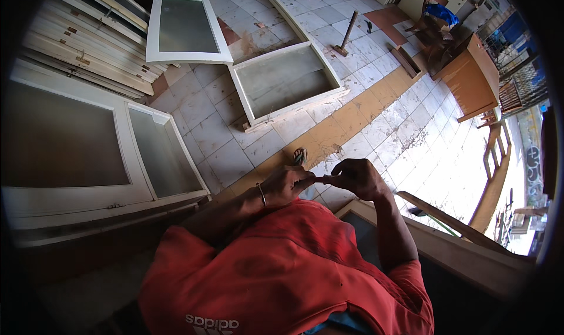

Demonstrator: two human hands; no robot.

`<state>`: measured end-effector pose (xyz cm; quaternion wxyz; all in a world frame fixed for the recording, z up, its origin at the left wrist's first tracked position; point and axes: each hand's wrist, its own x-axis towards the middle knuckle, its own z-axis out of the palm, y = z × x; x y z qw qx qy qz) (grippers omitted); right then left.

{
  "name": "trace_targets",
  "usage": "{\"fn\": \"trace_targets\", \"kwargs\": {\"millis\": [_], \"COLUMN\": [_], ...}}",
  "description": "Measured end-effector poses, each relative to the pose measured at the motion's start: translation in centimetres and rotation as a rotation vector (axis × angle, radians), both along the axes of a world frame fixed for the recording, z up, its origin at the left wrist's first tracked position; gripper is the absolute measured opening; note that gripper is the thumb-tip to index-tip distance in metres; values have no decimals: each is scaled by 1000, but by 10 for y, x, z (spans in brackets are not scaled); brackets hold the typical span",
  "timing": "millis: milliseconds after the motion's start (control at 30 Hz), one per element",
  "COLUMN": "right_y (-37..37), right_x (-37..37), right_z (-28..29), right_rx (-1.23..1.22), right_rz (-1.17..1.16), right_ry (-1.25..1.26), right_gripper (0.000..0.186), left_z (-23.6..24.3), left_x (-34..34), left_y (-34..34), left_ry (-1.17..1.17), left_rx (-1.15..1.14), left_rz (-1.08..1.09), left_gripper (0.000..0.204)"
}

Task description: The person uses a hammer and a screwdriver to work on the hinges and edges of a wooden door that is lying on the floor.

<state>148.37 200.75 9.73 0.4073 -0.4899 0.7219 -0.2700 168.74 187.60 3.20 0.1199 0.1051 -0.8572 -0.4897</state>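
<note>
Close together in front of my red shirt, both hands are raised with their fingers closed in a pinch. My left hand (pixel 286 184), with a bracelet (pixel 262 195) at its wrist, points its fingertips toward the right one. From the other side my right hand (pixel 359 177) meets it, its thumb and bent fingers pressed together. Something small and thin may lie between the fingertips, but it is too small and dark to make out. Beyond the hands, a sandalled foot (pixel 300 156) shows on the tiled floor (pixel 267 148).
White-framed glass panels (pixel 189 26) lie ahead, with a smaller glazed frame (pixel 288 79). At left stand a glazed door (pixel 64 135) and stacked white frames (pixel 88 47). A hammer-like tool (pixel 348 35), a wooden cabinet (pixel 470 76) and planks (pixel 452 220) are to the right.
</note>
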Motion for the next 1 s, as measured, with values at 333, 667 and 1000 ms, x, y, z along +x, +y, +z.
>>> {"fn": "trace_targets", "kwargs": {"millis": [333, 667, 1000], "right_y": [-109, -141, -203], "right_x": [-277, -475, -785], "right_z": [-27, -68, -88], "right_rx": [58, -63, -113], "right_rz": [-277, -745, -395], "right_ry": [-128, -660, -402], "right_gripper": [27, 39, 32], "left_z": [-42, -48, -73], "left_x": [-287, -566, -807], "left_y": [-179, -262, -294], "left_ry": [-81, -8, -12], "left_rx": [356, 1066, 1215], "left_rz": [98, 19, 286], "left_gripper": [23, 25, 24]}}
